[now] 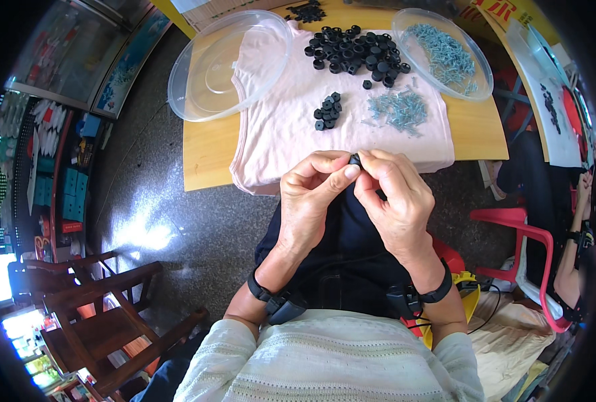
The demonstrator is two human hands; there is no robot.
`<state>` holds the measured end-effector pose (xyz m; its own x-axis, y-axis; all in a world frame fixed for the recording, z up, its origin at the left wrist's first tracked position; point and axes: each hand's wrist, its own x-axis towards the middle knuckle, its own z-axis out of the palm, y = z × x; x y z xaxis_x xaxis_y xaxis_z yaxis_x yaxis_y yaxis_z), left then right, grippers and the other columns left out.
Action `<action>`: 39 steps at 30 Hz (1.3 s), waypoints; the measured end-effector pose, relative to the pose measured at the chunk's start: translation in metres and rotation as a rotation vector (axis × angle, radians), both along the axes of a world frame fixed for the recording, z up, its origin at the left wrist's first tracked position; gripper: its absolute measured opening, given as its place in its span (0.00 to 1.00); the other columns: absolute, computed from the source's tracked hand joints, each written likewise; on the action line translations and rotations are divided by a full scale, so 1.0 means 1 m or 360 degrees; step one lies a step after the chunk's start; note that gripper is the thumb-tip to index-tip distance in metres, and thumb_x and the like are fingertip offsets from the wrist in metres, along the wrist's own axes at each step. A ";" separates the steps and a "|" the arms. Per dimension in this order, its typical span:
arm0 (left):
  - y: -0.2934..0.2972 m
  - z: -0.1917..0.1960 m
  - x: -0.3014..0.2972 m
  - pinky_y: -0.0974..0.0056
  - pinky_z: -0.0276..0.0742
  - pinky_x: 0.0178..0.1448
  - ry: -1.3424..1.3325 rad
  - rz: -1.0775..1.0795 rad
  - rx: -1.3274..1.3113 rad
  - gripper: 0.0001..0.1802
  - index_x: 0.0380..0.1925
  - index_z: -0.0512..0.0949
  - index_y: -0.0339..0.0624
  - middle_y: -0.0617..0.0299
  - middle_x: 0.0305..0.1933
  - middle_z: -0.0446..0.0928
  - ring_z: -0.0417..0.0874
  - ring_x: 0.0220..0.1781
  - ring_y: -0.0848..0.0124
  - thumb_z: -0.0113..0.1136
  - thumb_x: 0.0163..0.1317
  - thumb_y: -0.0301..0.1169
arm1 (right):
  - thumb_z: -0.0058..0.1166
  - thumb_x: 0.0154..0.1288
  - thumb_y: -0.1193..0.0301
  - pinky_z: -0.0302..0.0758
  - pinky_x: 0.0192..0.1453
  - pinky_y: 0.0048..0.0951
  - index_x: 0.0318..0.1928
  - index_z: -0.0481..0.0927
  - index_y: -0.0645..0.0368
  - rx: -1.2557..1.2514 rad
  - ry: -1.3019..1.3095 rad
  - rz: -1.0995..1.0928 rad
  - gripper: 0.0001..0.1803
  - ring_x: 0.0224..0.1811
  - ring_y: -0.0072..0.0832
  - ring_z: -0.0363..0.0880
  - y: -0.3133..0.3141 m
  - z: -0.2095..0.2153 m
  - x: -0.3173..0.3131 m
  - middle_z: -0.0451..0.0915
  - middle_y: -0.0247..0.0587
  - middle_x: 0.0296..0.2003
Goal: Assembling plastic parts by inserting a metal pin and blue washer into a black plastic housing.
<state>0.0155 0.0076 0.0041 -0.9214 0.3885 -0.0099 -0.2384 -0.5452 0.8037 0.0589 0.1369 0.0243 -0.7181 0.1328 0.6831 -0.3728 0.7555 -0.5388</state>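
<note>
My left hand (311, 197) and my right hand (395, 197) meet in front of my chest, fingertips pinched together on one small black ring-shaped part (355, 159). Beyond them a pale pink cloth (278, 127) covers a wooden table (204, 151). On the cloth lie a small cluster of black parts (328, 110), a large heap of black parts (355, 50) and a loose pile of silvery screws (398, 107).
A clear plastic lid (227, 63) lies at the table's left, and a clear dish of screws (445, 53) at its right. Wooden chairs (103, 315) stand at lower left, a red plastic stool (522, 231) at right. Another person's arm (576, 248) shows at the right edge.
</note>
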 end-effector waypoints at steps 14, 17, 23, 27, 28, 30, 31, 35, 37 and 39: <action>-0.006 0.017 -0.001 0.69 0.76 0.54 -0.0025 -0.0099 0.0031 0.15 0.42 0.75 0.37 0.59 0.45 0.80 0.81 0.45 0.75 0.66 0.56 0.19 | 0.60 0.51 0.88 0.80 0.29 0.20 0.45 0.77 0.63 -0.0495 -0.0107 0.0134 0.19 0.30 0.22 0.79 -0.006 0.017 0.005 0.78 0.39 0.36; -0.009 0.017 0.001 0.68 0.76 0.54 0.0047 -0.0085 0.0020 0.15 0.43 0.74 0.37 0.59 0.45 0.80 0.81 0.46 0.75 0.66 0.56 0.18 | 0.61 0.51 0.87 0.80 0.29 0.20 0.45 0.77 0.62 -0.0438 -0.0078 0.0138 0.19 0.30 0.22 0.79 -0.007 0.018 0.008 0.78 0.39 0.37; -0.018 0.029 0.006 0.68 0.77 0.54 0.0079 -0.0092 0.0036 0.19 0.46 0.73 0.38 0.60 0.44 0.79 0.80 0.47 0.74 0.67 0.55 0.19 | 0.62 0.48 0.86 0.79 0.29 0.24 0.46 0.78 0.59 -0.0311 -0.0059 0.0172 0.22 0.32 0.27 0.78 -0.012 0.027 0.012 0.78 0.39 0.40; -0.021 0.030 0.006 0.69 0.76 0.54 0.0027 -0.0146 0.0025 0.20 0.47 0.73 0.39 0.62 0.43 0.78 0.79 0.46 0.75 0.67 0.55 0.20 | 0.65 0.45 0.83 0.78 0.34 0.30 0.45 0.78 0.58 -0.0089 -0.0065 0.0094 0.23 0.34 0.33 0.78 -0.012 0.032 0.016 0.79 0.39 0.39; -0.022 0.030 0.006 0.69 0.76 0.53 0.0039 -0.0149 0.0034 0.20 0.48 0.73 0.39 0.62 0.44 0.78 0.79 0.46 0.76 0.67 0.56 0.21 | 0.65 0.44 0.83 0.78 0.34 0.30 0.45 0.78 0.59 -0.0037 -0.0033 0.0091 0.23 0.35 0.34 0.78 -0.012 0.032 0.016 0.79 0.39 0.39; -0.025 0.031 0.007 0.69 0.76 0.53 0.0040 -0.0172 0.0054 0.19 0.48 0.73 0.38 0.62 0.44 0.78 0.79 0.47 0.76 0.66 0.57 0.21 | 0.65 0.44 0.83 0.78 0.34 0.30 0.44 0.79 0.60 0.0024 0.0014 0.0102 0.22 0.35 0.35 0.78 -0.013 0.034 0.016 0.79 0.40 0.39; -0.027 0.032 0.008 0.70 0.76 0.53 0.0025 -0.0204 0.0062 0.19 0.48 0.73 0.38 0.62 0.44 0.78 0.79 0.47 0.76 0.65 0.57 0.21 | 0.65 0.44 0.83 0.78 0.35 0.30 0.44 0.79 0.60 0.0056 0.0020 0.0110 0.22 0.35 0.35 0.79 -0.014 0.035 0.016 0.79 0.40 0.38; -0.029 0.038 0.011 0.69 0.75 0.55 0.0021 -0.0261 0.0033 0.17 0.48 0.73 0.38 0.62 0.43 0.78 0.79 0.47 0.76 0.63 0.58 0.19 | 0.64 0.43 0.84 0.78 0.35 0.31 0.42 0.80 0.62 0.0160 0.0084 0.0119 0.21 0.33 0.36 0.79 -0.015 0.038 0.019 0.79 0.42 0.36; -0.029 0.037 0.011 0.70 0.74 0.56 0.0031 -0.0290 0.0051 0.19 0.49 0.73 0.38 0.62 0.43 0.78 0.79 0.47 0.76 0.63 0.58 0.19 | 0.64 0.43 0.85 0.79 0.35 0.31 0.41 0.80 0.62 0.0173 0.0128 0.0122 0.20 0.32 0.36 0.79 -0.015 0.041 0.020 0.79 0.42 0.35; -0.029 0.036 0.009 0.70 0.74 0.56 0.0056 -0.0295 0.0048 0.19 0.50 0.72 0.38 0.62 0.43 0.78 0.79 0.47 0.75 0.63 0.59 0.20 | 0.64 0.42 0.85 0.79 0.36 0.30 0.41 0.79 0.61 0.0133 0.0032 0.0101 0.20 0.33 0.36 0.80 -0.013 0.041 0.019 0.80 0.41 0.35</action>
<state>0.0248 -0.0217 0.0397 -0.8335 0.5513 0.0350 -0.3093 -0.5182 0.7973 0.0783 0.1239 0.0651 -0.7092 0.0292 0.7044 -0.4316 0.7721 -0.4666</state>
